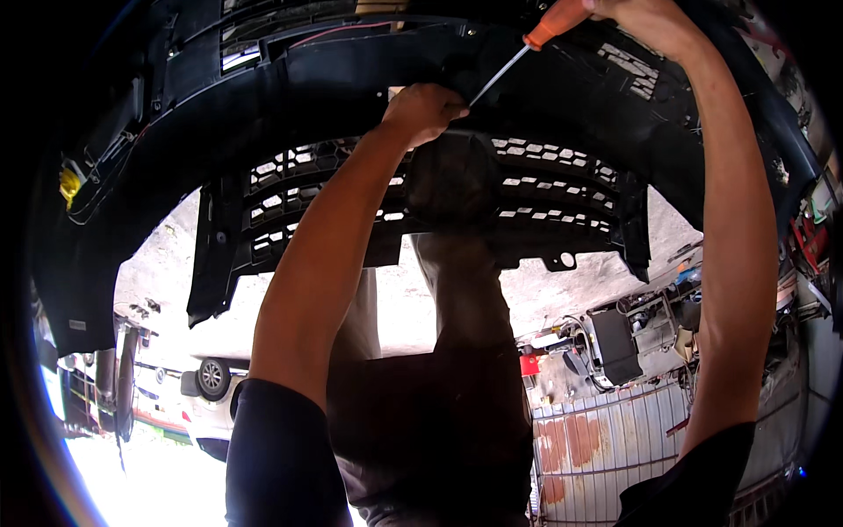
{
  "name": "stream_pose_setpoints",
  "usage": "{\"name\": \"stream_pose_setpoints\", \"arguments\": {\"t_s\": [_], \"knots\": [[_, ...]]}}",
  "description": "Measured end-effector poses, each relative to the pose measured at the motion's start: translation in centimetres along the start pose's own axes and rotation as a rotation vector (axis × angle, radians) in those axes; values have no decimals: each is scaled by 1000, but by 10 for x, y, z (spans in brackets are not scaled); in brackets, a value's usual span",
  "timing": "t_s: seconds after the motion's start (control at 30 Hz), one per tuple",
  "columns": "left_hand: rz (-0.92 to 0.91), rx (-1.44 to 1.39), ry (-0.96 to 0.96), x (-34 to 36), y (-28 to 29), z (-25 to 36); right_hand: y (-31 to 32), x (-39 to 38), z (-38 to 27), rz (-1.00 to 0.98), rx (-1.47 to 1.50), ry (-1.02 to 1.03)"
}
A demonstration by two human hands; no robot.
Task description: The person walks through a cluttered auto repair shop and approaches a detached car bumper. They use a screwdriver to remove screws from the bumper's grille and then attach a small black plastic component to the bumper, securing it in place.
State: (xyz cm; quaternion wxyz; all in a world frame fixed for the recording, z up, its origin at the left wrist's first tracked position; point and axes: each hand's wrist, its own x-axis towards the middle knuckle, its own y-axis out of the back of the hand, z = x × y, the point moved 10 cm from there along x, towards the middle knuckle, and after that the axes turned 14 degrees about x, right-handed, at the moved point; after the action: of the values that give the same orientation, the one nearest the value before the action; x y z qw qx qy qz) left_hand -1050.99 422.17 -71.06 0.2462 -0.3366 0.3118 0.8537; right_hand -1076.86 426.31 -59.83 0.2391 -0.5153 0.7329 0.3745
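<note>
Where the screwdriver slants across the black car bumper, its long axis runs from an orange handle at the far right, nearer and leftward, to a tip just beside the left hand. The right hand has its grip closed on the handle's butt end, partly cut off by the upper edge, well apart from the tip. Closest to that tip is the left hand, its fingers curled over the bumper just beyond the slatted grille; whether they pinch anything, I cannot tell. What matters most, I judge, is the shaft's line, which points toward the left fingertips.
</note>
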Motion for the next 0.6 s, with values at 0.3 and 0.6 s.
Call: {"name": "stream_pose_setpoints", "arguments": {"t_s": [0.3, 0.6], "knots": [[-23, -12, 17, 4, 1, 1, -2, 9, -14, 35, -362, 3], [68, -14, -92, 7, 4, 13, 10, -5, -13, 0, -245, -257]]}}
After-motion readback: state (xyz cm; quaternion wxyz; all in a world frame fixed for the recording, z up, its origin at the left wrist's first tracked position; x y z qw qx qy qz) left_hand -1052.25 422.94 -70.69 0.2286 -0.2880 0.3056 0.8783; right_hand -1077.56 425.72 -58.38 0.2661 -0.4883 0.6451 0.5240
